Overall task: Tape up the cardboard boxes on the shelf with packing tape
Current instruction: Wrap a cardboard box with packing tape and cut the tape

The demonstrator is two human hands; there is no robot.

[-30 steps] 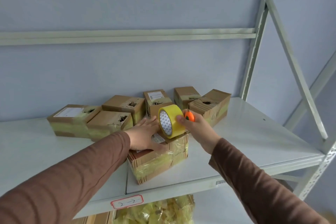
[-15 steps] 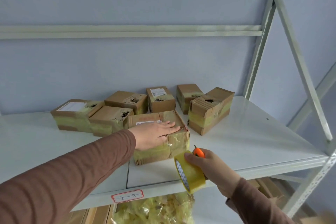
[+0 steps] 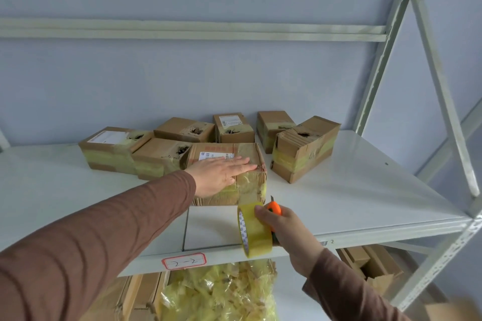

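Note:
A cardboard box [image 3: 247,182] with yellowish tape round it stands near the front of the white shelf [image 3: 339,206]. My left hand [image 3: 221,171] lies flat on its top, fingers straight. In front of the box, my right hand [image 3: 284,227] grips a roll of yellow packing tape [image 3: 254,229] together with an orange box cutter [image 3: 273,208], blade tip up. A strip of tape runs from the roll up to the box's front right corner.
Several more taped cardboard boxes [image 3: 305,148] sit behind, toward the wall. A red-framed label [image 3: 184,261] is stuck on the shelf edge. Below hangs a bag of yellow tape scraps [image 3: 219,292] beside flat cardboard [image 3: 370,260]. Metal uprights [image 3: 440,86] stand at right.
My right hand carried the tape roll from the box's top down over its front, below shelf level, then back up a little. My left hand flattened on the box top.

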